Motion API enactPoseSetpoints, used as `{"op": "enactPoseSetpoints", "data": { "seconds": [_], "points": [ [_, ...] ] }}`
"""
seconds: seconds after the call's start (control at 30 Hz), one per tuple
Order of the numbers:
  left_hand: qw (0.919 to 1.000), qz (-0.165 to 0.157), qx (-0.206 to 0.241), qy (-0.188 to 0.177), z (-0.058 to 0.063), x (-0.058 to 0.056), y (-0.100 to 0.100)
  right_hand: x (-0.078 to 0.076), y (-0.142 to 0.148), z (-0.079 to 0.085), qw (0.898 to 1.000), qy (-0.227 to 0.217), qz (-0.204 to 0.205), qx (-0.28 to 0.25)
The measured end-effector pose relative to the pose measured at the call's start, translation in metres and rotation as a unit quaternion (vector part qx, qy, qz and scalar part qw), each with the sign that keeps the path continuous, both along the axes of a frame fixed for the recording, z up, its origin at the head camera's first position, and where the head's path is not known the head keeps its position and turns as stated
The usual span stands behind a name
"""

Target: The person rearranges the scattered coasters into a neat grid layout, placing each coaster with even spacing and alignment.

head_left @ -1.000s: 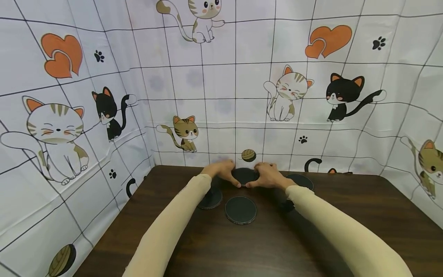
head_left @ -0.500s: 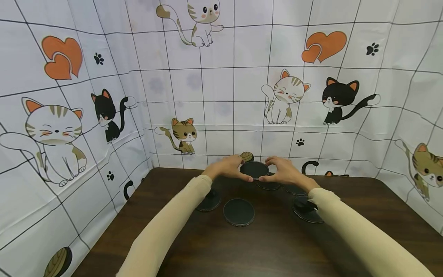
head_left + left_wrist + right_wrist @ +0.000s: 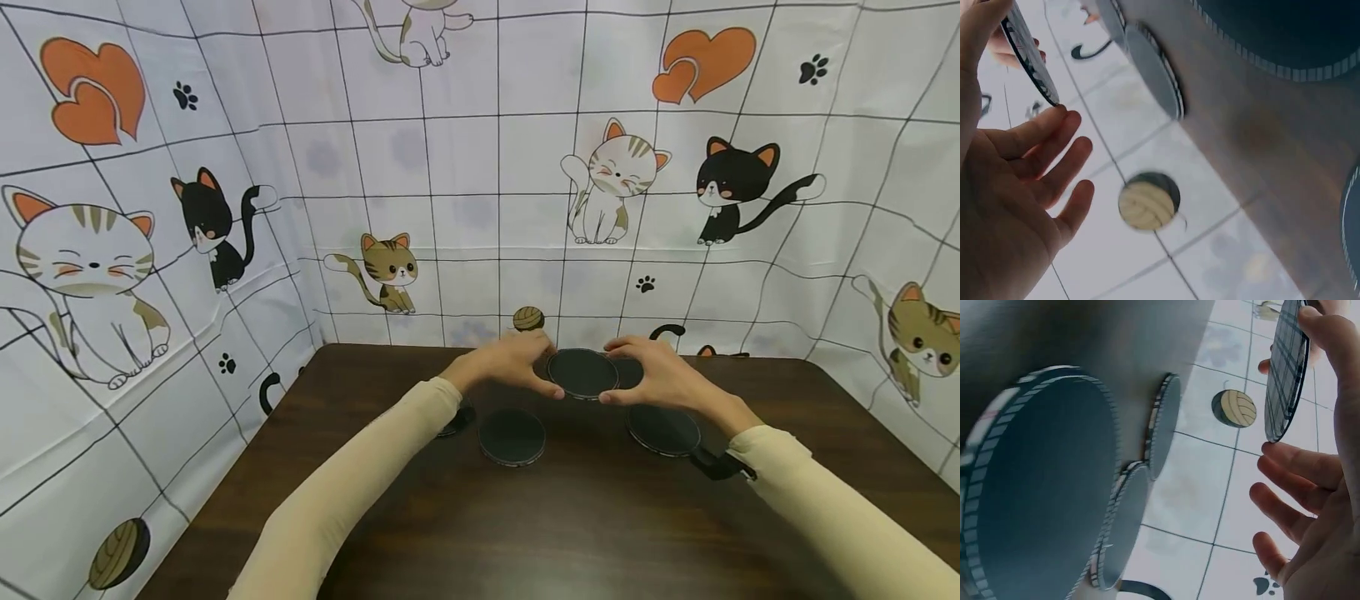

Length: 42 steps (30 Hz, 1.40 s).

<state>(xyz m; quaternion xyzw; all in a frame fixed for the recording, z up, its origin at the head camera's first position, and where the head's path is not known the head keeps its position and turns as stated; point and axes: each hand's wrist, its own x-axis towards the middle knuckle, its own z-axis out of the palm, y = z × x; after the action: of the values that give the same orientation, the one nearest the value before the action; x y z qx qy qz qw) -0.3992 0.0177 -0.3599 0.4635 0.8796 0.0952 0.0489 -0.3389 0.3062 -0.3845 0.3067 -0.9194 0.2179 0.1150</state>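
Observation:
Both hands hold one thin round dark disc, like a coaster point(image 3: 582, 373), by its edges above the back of the table. My left hand point(image 3: 517, 364) pinches its left side between thumb and fingertips. On the opposite side the thumb and fingertips of my right hand point(image 3: 652, 375) do the same. The right wrist view shows a plaid underside on the held coaster point(image 3: 1286, 375). Below, a similar coaster point(image 3: 512, 437) lies on the table in front of the hands, and another coaster point(image 3: 663, 431) lies under the right hand.
A further coaster point(image 3: 456, 421) is partly hidden by the left forearm. Behind the right hand, a dark coaster point(image 3: 628, 372) shows in part. The brown table point(image 3: 525, 533) ends at a white sheet point(image 3: 465, 167) printed with cats, hung behind and at both sides.
Both hands have lifted the coaster off the back of the table and moved it to the right. The coasters on the table stay where they lie, while the head view has shifted slightly.

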Motion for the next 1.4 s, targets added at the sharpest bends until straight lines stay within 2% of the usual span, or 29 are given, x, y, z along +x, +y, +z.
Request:
{"op": "enactPoseSetpoints", "data": {
  "seconds": [0.23, 0.4, 0.5, 0.7, 0.9, 1.13, 1.4],
  "points": [
    [0.9987, 0.033, -0.04, 0.004, -0.019, 0.027, 0.019, 0.018, 0.011, -0.024, 0.999, -0.01, 0.008, 0.03],
    [0.9969, 0.044, -0.062, -0.02, -0.032, 0.036, 0.019, 0.026, 0.011, -0.044, 0.999, -0.032, 0.008, 0.028],
    [0.9954, 0.045, -0.08, -0.028, -0.039, 0.039, 0.017, 0.03, 0.008, -0.05, 0.999, -0.036, 0.013, 0.033],
    [0.9943, 0.047, -0.096, -0.004, -0.044, 0.044, 0.018, 0.032, 0.003, -0.048, 0.997, -0.037, 0.013, 0.065],
    [0.9912, 0.057, -0.119, 0.005, -0.045, 0.049, 0.019, 0.035, -0.001, -0.046, 0.994, -0.054, 0.011, 0.095],
    [0.9877, 0.04, -0.141, 0.054, -0.046, 0.051, 0.022, 0.04, 0.0, -0.045, 0.994, -0.041, -0.002, 0.103],
    [0.9874, 0.038, -0.145, 0.05, -0.046, 0.05, 0.018, 0.041, -0.004, -0.044, 0.993, -0.043, 0.004, 0.114]
  ]
}}
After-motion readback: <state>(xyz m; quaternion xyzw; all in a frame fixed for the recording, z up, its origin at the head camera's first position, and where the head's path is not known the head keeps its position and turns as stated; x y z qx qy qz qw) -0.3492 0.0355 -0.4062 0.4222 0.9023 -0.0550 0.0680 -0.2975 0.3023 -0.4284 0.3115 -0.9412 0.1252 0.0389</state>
